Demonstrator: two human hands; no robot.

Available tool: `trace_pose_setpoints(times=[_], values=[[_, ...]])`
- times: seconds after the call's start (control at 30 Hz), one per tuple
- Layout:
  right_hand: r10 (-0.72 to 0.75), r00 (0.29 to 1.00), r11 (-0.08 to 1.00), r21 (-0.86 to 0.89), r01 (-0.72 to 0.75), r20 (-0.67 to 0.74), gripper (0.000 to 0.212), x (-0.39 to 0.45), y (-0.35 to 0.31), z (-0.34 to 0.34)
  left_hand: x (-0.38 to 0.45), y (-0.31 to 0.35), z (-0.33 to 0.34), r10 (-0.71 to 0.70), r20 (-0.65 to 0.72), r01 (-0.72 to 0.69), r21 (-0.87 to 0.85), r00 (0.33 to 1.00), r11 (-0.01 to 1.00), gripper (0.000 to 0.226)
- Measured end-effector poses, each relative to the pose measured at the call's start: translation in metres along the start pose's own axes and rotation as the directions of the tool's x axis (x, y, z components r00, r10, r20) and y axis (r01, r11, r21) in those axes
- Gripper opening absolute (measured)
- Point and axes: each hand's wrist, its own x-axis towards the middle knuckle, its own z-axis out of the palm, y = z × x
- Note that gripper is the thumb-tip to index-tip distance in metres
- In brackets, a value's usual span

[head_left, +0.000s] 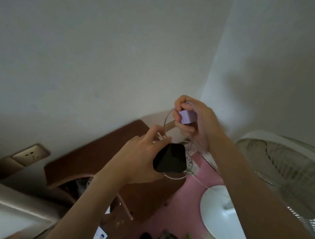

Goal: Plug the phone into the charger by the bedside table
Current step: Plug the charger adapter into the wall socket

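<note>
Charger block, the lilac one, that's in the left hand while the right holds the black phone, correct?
No, the hands are swapped. The head view shows the lilac charger block in the right hand, while the left hand holds the black phone.

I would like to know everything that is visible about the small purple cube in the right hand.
The purple cube looks like a small charger block of smooth, matte, pale lilac plastic with sharp edges and flat faces. It is tilted, one corner toward the camera. The right hand grips it, fingers curled round its top and underside, in front of the white wall above the brown bedside table. A thin pinkish cable loops out beside it toward the left hand. Its prongs and port are hidden.
</note>
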Motion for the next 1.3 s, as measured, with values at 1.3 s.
trace_pose_setpoints(times=[1.3], values=[[0.015, 0.996, 0.999, 0.05, -0.02, 0.085, 0.023, 0.113, -0.021, -0.128, 0.139, -0.024, 0.045, -0.284, 0.08, 0.295, -0.248, 0.955, 0.923, 0.071]])
